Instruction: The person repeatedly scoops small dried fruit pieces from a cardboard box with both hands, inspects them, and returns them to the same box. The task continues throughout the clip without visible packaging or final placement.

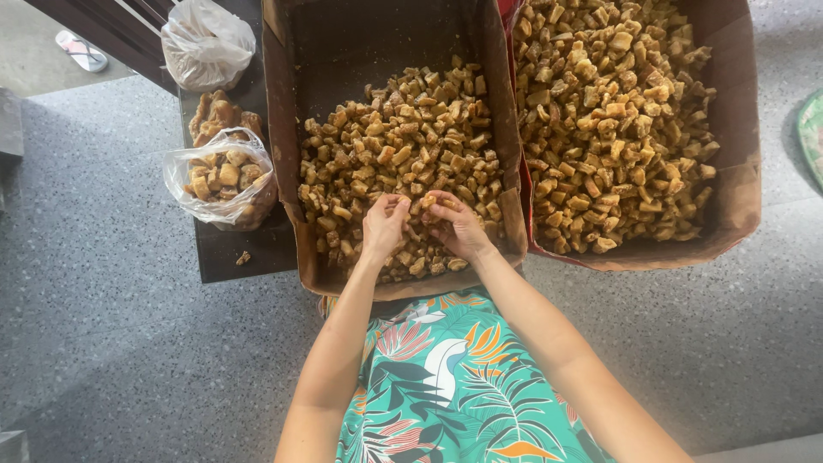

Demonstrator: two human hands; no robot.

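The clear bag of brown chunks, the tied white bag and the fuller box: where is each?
Clear bag point(225, 177), head view, on the chunks showing through its open top.
White bag point(208, 45), head view, its crumpled middle.
Fuller box point(735, 163), head view, its right cardboard wall.

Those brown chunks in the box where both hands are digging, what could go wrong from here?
Three things, I'd guess.
1. The left hand and right hand work near the front wall of the cardboard box, so brown chunks might get flicked out onto the speckled floor.
2. The second box is heaped nearly to its sagging front wall; a nudge could spill it.
3. The open plastic bag sits near the dark board's edge and could tip.
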